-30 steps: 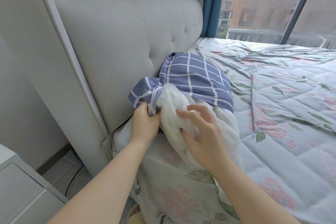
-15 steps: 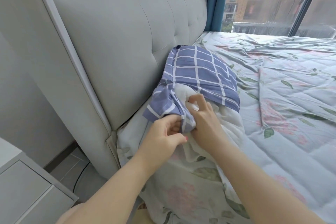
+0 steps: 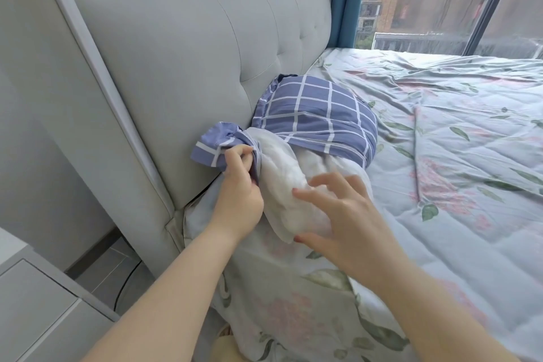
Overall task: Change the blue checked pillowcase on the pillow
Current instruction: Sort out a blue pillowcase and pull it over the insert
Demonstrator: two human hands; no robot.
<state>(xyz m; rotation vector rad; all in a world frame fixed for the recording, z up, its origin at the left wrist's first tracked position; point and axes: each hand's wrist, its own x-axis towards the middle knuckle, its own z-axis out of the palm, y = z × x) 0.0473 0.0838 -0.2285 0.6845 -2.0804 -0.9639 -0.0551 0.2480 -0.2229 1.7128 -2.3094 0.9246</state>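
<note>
The blue checked pillowcase lies against the headboard, bunched over the far half of a white pillow. The pillow's near end sticks out bare. My left hand pinches the gathered open edge of the pillowcase at the pillow's left side. Over the bare end of the pillow hovers my right hand, fingers spread, fingertips just at the white fabric and holding nothing.
A padded grey headboard rises on the left. The floral quilt covers the bed to the right and front. A grey bedside cabinet stands at the lower left. A window and blue curtain lie behind.
My right hand has let go of the pillowcase edge and opened over the bare pillow end. My left hand has pulled the gathered edge to the left, and more white pillow shows.
</note>
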